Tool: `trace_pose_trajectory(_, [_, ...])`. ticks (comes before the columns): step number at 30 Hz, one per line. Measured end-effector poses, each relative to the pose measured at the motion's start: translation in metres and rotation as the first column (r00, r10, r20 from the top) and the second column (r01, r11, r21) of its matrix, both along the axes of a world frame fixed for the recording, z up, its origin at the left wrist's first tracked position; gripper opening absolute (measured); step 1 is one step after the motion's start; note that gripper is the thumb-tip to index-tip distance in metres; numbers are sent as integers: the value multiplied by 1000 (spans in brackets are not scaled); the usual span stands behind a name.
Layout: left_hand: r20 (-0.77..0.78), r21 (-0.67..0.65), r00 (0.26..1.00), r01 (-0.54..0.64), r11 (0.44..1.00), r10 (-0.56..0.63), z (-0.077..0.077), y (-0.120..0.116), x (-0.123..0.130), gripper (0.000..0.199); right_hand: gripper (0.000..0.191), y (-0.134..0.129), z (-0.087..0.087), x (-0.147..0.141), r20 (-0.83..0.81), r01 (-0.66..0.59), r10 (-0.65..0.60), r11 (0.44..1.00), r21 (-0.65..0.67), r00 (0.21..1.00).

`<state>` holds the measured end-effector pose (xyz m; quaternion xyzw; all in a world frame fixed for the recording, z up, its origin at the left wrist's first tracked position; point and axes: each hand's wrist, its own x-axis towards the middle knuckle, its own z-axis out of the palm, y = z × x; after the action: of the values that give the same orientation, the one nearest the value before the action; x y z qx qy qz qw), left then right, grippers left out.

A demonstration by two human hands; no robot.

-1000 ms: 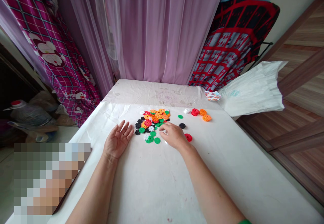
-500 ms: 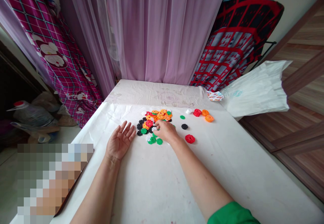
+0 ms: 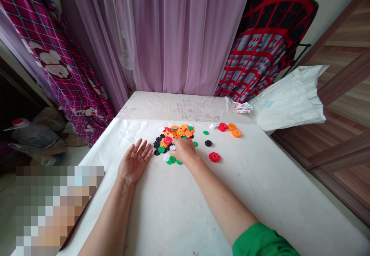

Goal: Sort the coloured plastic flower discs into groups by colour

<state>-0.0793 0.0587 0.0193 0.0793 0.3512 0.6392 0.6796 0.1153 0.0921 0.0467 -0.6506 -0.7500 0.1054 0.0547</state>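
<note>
On the white-covered table point(image 3: 173, 206) lies a pile of flower-shaped plastic discs point(image 3: 180, 131) in orange, red, black, green and white. My left hand point(image 3: 135, 161) rests palm up just left of the pile, its fingers spread and nothing in it. My right hand point(image 3: 183, 150) reaches down onto the near right side of the pile, beside a white disc point(image 3: 172, 147); its fingertips are partly hidden, so its grip is unclear. Right of it lie a red disc point(image 3: 214, 157), a black disc point(image 3: 208, 143) and a green disc point(image 3: 206, 132).
Farther right on the table are a white disc point(image 3: 213, 125), a red one point(image 3: 222, 127) and orange ones point(image 3: 236, 133). A white bag point(image 3: 289, 98) and a small patterned item point(image 3: 243, 107) sit at the back right edge. A pixelated object point(image 3: 66, 213) lies at the left edge.
My right hand has shifted slightly left and lower over the pile, uncovering a white disc by its fingers. My left hand stays palm up. The whole view has shifted a little.
</note>
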Motion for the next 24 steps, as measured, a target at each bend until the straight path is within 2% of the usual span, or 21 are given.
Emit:
trace_pose_trajectory(2, [3, 3, 1000, 0, 1000, 0, -1, 0, -1, 32, 30, 2, 0, 6, -65, 18, -17, 1000, 2, 998])
trace_pose_trajectory(5, [14, 1, 1000, -3, 1000, 3, -1, 0, -1, 34, 28, -2, -1, 34, -276, 58, -50, 998, 20, 960])
trace_pose_trajectory(8, [30, -10, 1000, -7, 1000, 7, 1, -1, 0, 37, 29, -20, -5, 69, -484, 103, -80, 994, 20, 872])
trace_pose_trajectory(10, [38, -13, 999, -8, 1000, 8, 1, -1, 1, 39, 30, -35, -8, 84, -547, 105, -77, 994, 20, 833])
trace_pose_trajectory(15, [21, 4, 1000, -7, 1000, 7, 0, -1, 1, 37, 25, -60, -13, 91, -487, 102, -82, 995, 14, 870])
trace_pose_trajectory(21, [-1, 3, 1000, -4, 1000, 4, 2, -2, 1, 35, 23, -60, -13, 85, -384, 100, -90, 995, 7, 919])
trace_pose_trajectory(24, [-19, 6, 1000, 2, 1000, -2, 3, -2, 1, 31, 29, -60, -12, 86, -379, 79, -80, 997, -18, 922])
